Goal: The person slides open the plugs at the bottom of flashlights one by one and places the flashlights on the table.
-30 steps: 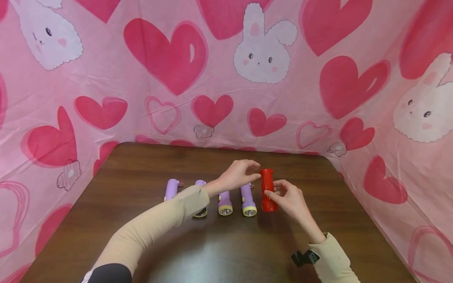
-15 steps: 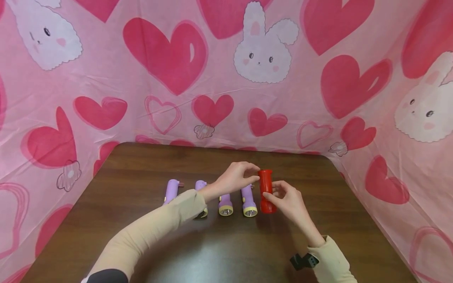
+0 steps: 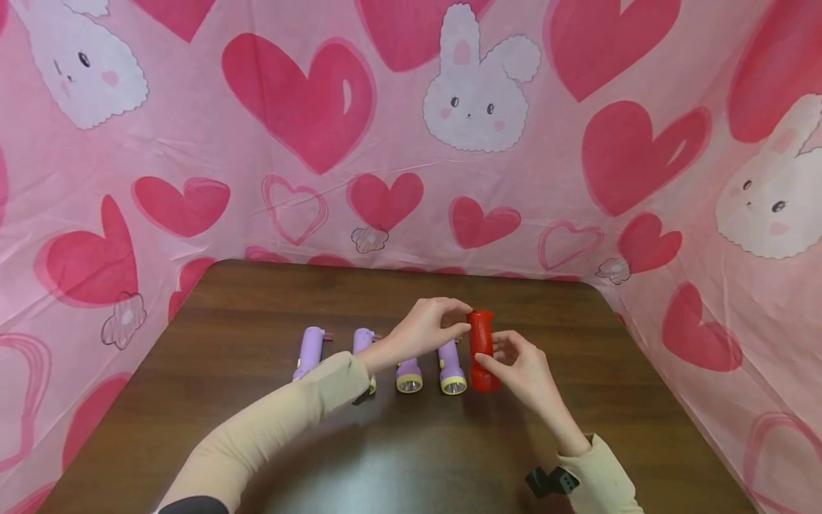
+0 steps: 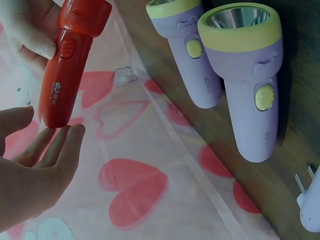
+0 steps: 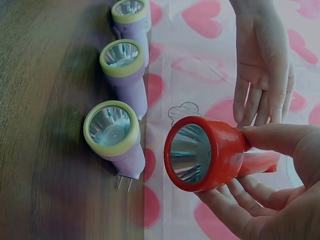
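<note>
In the head view my right hand (image 3: 523, 364) grips a red flashlight (image 3: 481, 339) from its right side, thumb in front and fingers behind. The flashlight's lens end faces me, and the right wrist view shows its silvery reflector (image 5: 190, 154). My left hand (image 3: 427, 327) reaches across from the left, its fingertips right at the flashlight's tail end. Seen from the left wrist, those fingers (image 4: 55, 155) are extended under the tail, the thumb apart. A switch (image 4: 67, 48) shows on the red body. Nearest to the hands lies a purple flashlight (image 3: 450, 360) with a yellow rim.
Three more purple flashlights lie in a row to the left, including the leftmost one (image 3: 311, 346) and one below my left hand (image 3: 408, 378). Metal plug prongs (image 5: 124, 183) stick out of one tail. Pink heart-print cloth (image 3: 302, 100) hangs around the brown table (image 3: 398, 457).
The red flashlight and my right hand have shifted slightly left and toward me. My left hand has lowered a little, and its fingertips have come to the flashlight's tail.
</note>
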Action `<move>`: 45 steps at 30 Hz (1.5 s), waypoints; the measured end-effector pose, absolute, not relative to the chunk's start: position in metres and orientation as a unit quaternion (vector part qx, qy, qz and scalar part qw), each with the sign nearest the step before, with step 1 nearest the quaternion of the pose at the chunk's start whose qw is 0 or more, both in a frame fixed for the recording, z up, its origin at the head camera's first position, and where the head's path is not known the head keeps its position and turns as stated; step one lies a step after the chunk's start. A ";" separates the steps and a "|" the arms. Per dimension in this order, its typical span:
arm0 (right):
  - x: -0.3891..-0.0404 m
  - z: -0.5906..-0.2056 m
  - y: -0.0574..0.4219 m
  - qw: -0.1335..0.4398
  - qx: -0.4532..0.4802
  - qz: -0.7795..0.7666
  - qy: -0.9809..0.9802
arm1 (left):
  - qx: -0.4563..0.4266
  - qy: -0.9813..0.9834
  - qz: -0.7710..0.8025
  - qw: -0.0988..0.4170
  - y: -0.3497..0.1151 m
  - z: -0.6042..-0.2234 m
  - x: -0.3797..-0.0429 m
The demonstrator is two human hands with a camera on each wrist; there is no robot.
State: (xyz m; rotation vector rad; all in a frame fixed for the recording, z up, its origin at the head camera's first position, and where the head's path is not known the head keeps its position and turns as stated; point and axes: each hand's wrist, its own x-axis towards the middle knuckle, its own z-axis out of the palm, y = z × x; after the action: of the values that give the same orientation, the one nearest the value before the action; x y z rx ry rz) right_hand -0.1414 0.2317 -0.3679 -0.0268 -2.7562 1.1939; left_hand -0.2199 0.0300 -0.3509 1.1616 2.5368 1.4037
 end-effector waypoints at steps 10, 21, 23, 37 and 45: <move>-0.139 -0.368 0.229 0.081 0.002 0.398 -0.914 | 0.370 0.799 0.474 0.003 0.028 -0.352 -0.214; -0.139 -0.370 0.224 0.118 0.017 0.397 -0.910 | 0.382 0.782 0.491 -0.034 0.027 -0.355 -0.213; -0.140 -0.371 0.224 0.126 0.022 0.394 -0.910 | 0.381 0.777 0.499 -0.036 0.027 -0.355 -0.212; -0.136 -0.378 0.221 0.152 0.045 0.368 -0.916 | 0.361 0.765 0.531 -0.053 0.026 -0.361 -0.206; -0.133 -0.379 0.220 0.152 0.048 0.375 -0.913 | 0.362 0.762 0.533 -0.056 0.023 -0.362 -0.204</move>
State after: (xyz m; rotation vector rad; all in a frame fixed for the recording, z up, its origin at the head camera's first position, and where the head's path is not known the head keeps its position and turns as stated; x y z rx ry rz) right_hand -0.1335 0.2201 -0.3786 0.1380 -2.6212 1.0748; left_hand -0.2041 0.0231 -0.3623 1.1809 2.4833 1.7381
